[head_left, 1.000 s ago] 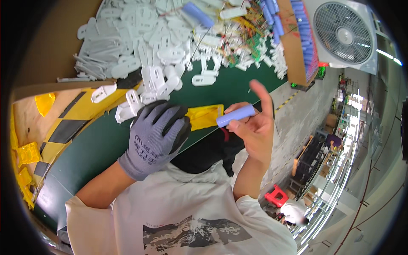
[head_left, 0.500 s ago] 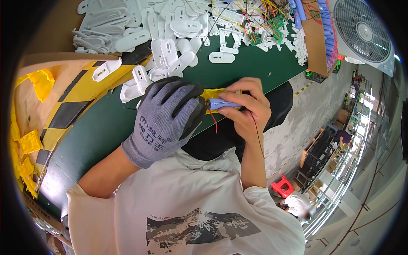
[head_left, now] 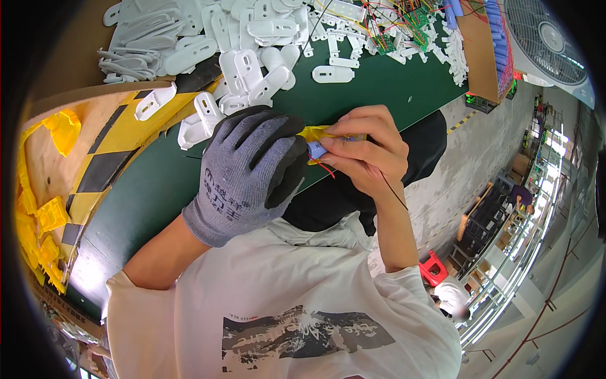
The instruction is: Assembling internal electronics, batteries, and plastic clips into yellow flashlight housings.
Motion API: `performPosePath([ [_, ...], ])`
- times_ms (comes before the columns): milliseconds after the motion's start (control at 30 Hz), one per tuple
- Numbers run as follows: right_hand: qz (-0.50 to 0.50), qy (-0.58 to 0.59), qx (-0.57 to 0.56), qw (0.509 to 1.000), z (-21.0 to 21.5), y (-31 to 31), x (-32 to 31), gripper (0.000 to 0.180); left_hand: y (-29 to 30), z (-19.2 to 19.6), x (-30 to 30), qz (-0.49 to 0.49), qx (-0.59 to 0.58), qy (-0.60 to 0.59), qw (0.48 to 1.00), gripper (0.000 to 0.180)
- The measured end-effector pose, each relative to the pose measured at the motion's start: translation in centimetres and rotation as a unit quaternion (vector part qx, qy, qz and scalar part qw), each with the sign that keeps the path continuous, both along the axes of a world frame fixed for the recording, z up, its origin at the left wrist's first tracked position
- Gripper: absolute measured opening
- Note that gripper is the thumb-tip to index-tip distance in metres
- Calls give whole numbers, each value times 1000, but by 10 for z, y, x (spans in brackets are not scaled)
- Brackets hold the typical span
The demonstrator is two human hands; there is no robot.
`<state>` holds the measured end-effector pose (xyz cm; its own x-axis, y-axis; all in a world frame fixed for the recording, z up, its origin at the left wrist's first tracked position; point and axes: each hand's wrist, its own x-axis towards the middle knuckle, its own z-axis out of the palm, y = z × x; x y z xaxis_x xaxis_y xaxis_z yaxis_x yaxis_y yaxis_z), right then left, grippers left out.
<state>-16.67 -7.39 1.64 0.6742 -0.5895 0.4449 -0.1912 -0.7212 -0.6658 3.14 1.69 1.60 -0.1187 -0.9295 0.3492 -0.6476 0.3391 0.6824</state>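
Note:
My left hand (head_left: pixel 246 170), in a grey knit glove with dark fingertips, lies curled over the front edge of the green table (head_left: pixel 158 183) and presses on a yellow plastic part (head_left: pixel 315 134). My bare right hand (head_left: pixel 369 148) pinches a small blue cylindrical cell (head_left: pixel 319 150) against that yellow part. A thin red wire (head_left: pixel 325 167) and a black wire (head_left: pixel 391 192) hang from the cell below my fingers. Most of the yellow part is hidden under both hands.
Several white plastic shells (head_left: pixel 252 63) are heaped at the table's far side, with small circuit boards and wires (head_left: pixel 398 28) beyond. A cardboard box of blue cells (head_left: pixel 489 44) stands at right, a fan (head_left: pixel 546 41) behind it. Yellow parts (head_left: pixel 38 208) lie left on a wooden board.
My right hand brought the blue cell down from chest height to the table edge and now holds it against the yellow part. My gloved left hand closed in over that part.

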Motion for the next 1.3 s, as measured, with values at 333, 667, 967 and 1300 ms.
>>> performPosePath([
  [333,10,40,35,999,4,0,-6,49,-4,10,-6,110,-152,20,982,48],
  [667,-216,-88,97,967,6,59,-18,59,21,2,-11,-81,94,164,979,60],
  [967,-108,12,239,965,29,78,39,72,7,0,-18,55,111,535,836,82],
  [1300,-129,119,197,964,50,-20,4,43,7,-1,-18,39,56,537,841,77],
])
